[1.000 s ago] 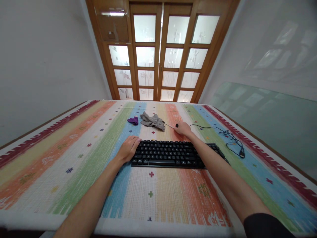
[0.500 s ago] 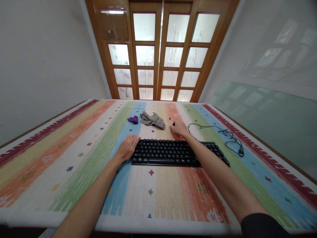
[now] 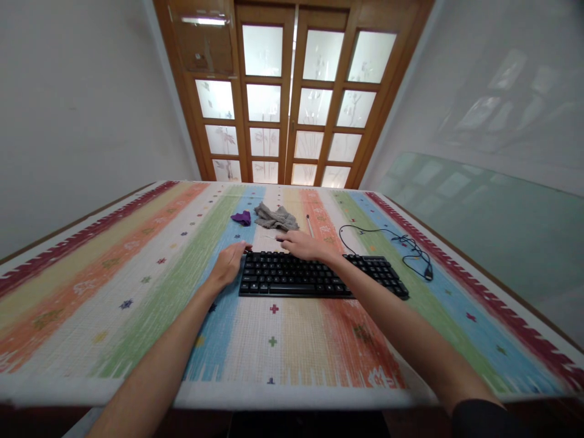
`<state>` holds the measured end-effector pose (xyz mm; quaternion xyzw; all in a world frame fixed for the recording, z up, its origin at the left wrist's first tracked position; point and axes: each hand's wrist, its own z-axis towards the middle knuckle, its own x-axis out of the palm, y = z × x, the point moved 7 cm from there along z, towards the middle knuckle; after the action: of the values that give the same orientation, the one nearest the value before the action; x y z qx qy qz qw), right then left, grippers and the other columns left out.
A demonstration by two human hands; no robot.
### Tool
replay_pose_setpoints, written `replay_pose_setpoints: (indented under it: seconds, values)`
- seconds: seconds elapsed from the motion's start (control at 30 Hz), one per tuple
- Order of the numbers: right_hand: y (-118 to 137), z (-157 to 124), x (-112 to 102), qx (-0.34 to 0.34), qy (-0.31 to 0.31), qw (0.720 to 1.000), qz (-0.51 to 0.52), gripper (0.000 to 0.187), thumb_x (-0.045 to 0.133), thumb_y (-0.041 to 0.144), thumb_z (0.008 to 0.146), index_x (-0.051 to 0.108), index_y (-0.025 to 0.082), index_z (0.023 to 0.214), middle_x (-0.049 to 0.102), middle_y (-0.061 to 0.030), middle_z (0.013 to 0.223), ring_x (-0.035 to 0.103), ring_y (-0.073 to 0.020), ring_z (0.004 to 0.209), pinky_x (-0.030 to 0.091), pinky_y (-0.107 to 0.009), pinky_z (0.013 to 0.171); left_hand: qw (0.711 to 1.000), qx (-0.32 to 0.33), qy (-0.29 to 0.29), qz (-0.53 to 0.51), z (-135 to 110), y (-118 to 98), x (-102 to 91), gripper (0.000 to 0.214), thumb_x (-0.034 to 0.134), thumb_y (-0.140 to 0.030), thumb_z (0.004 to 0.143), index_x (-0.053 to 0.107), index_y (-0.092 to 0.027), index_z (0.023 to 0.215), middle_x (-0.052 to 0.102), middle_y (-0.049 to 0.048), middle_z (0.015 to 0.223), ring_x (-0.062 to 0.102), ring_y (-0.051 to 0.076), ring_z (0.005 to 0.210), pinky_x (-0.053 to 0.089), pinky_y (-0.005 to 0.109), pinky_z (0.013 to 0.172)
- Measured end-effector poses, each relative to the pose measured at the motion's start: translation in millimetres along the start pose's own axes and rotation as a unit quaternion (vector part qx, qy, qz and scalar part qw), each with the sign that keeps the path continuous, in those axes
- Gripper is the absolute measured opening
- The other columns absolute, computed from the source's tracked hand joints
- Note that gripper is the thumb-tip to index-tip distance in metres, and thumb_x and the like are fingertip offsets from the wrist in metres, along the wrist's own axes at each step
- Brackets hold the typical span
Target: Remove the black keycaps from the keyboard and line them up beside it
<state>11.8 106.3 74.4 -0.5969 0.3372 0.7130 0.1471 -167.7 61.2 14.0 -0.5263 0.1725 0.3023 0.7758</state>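
Observation:
A black keyboard [image 3: 292,287] lies across the striped cloth in front of me. My left hand [image 3: 229,263] is closed at its upper left corner, thumb and fingertips gripping the edge. Above the top row of keys, my right hand [image 3: 303,244] pinches a slim tool with a dark handle [image 3: 279,239] and a thin pale end that points left; its exact kind is too small to make out. Just beyond that hand lies a thin white stick with a dark tip [image 3: 309,225]. A crumpled grey cloth [image 3: 276,216] and a small purple cloth [image 3: 241,218] rest farther back.
The keyboard's black cable [image 3: 404,237] runs to the right in loose loops and ends in a plug [image 3: 427,272]. A striped tablecloth [image 3: 150,304] covers the table. Wooden glass-paned doors [image 3: 292,91] stand behind it, and a greenish glass panel [image 3: 479,219] leans at the right.
My right hand has moved left with the slim tool, from beside the white stick to above the keyboard's top edge. My left hand has stayed at the corner. The view has shifted slightly.

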Motion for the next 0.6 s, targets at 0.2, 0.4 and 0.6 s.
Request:
replay_pose_setpoints:
  seconds: [0.2, 0.4, 0.6]
  values:
    - [15, -1, 8, -0.009, -0.027, 0.999, -0.025, 0.032, 0.049, 0.026, 0.093, 0.069, 0.009, 0.112, 0.07, -0.0151, 0.116, 0.063, -0.0226, 0.103, 0.042, -0.025, 0.086, 0.999, -0.034, 0.023, 0.004, -1, 2, 2.8, 0.064, 0.021, -0.057, 0.094, 0.069, -0.015, 0.098, 0.072, 0.0117, 0.105, 0.065, 0.025, 0.099, 0.049, 0.041, 0.095]
    - [-61, -16, 5, 0.11, -0.055, 0.991, -0.057, 0.032, 0.052, 0.02, 0.088, 0.07, 0.01, 0.112, 0.072, -0.0152, 0.113, 0.065, -0.024, 0.101, 0.045, -0.026, 0.081, 0.998, -0.024, 0.042, 0.029, -1, -4, 4.4, 0.062, 0.021, -0.055, 0.093, 0.069, -0.016, 0.097, 0.072, 0.0117, 0.108, 0.064, 0.026, 0.103, 0.044, 0.041, 0.102]
    - [-156, -65, -17, 0.272, -0.094, 0.95, -0.119, 0.031, 0.052, 0.019, 0.085, 0.074, 0.01, 0.105, 0.073, -0.0153, 0.108, 0.066, -0.0254, 0.102, 0.046, -0.028, 0.084, 0.998, -0.019, 0.047, 0.038, -1, -6, 4.6, 0.061, 0.021, -0.054, 0.093, 0.069, -0.017, 0.097, 0.071, 0.0118, 0.111, 0.062, 0.026, 0.108, 0.042, 0.041, 0.105]
